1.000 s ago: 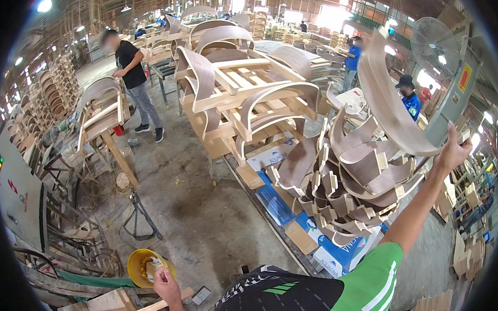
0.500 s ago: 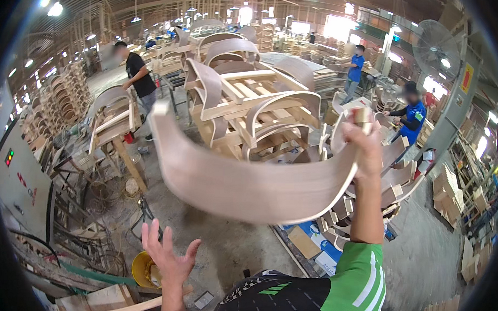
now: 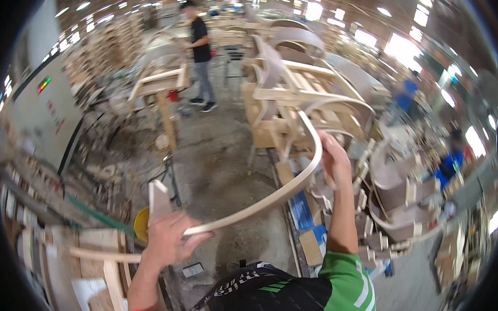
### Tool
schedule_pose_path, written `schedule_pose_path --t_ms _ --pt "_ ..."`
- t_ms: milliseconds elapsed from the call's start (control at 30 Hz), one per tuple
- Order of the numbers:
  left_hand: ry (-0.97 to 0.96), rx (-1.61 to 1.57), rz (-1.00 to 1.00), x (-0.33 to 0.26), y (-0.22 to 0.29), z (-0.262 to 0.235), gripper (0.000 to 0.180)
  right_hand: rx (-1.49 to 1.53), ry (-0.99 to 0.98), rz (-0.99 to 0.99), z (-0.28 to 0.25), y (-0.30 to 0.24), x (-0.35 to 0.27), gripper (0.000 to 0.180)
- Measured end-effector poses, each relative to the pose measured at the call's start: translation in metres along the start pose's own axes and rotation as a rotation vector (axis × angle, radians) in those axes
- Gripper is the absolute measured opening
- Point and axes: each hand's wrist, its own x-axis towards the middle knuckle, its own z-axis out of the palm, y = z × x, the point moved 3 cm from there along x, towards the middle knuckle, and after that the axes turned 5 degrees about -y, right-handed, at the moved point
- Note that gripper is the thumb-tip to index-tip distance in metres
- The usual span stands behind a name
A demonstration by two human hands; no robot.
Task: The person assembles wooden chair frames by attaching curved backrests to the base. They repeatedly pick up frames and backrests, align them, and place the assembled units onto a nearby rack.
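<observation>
A curved bent-plywood panel (image 3: 264, 203) spans the space in front of me, seen mostly along its pale edge. My left hand (image 3: 172, 235) is closed round its left part, and a short upturned end shows above the knuckles. At the other bend, my right hand (image 3: 336, 159) grips the panel from its outer side; the panel hides some of the fingertips. Below my left forearm stands a wooden frame or stack (image 3: 107, 270) with pale rails. A yellow bucket (image 3: 141, 224) sits just behind my left hand.
Ahead, a wooden rack (image 3: 291, 93) carries several curved panels. More curved pieces (image 3: 395, 189) are piled at right. A control cabinet (image 3: 44, 116) stands at left. A person in black (image 3: 199, 47) is beside a wooden stand (image 3: 159, 84); people in blue (image 3: 449, 162) work at right.
The panel has come down and turned edge-on. My left hand, open before, now grips its left part; my right hand has lowered. The view has swung left.
</observation>
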Motion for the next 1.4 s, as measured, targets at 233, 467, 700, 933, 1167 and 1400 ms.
schedule_pose_path --t_ms 233,467,700,933,1167,1400 --pt "0.031 -0.237 -0.208 -0.010 -0.036 0.001 0.044 -0.727 -0.201 -0.309 0.010 0.026 -0.005 0.053" --pt "0.117 -0.489 -0.464 -0.048 -0.044 -0.008 0.030 -0.857 -0.380 -0.319 0.041 0.069 0.018 0.056" --pt "0.149 -0.530 -0.653 -0.079 -0.046 -0.034 0.033 -1.204 -0.478 -0.657 0.126 0.069 0.070 0.038" --pt "0.715 0.142 -0.771 -0.164 -0.007 -0.071 0.066 -0.871 -0.625 -0.563 0.223 0.106 0.090 0.023" --pt "0.616 0.408 -1.288 -0.289 0.052 -0.067 0.113 -0.736 -0.808 -0.557 0.331 0.160 0.072 0.021" --pt "0.492 0.797 -1.735 -0.426 0.027 -0.099 0.072 -0.658 -0.981 -0.641 0.479 0.190 0.003 0.025"
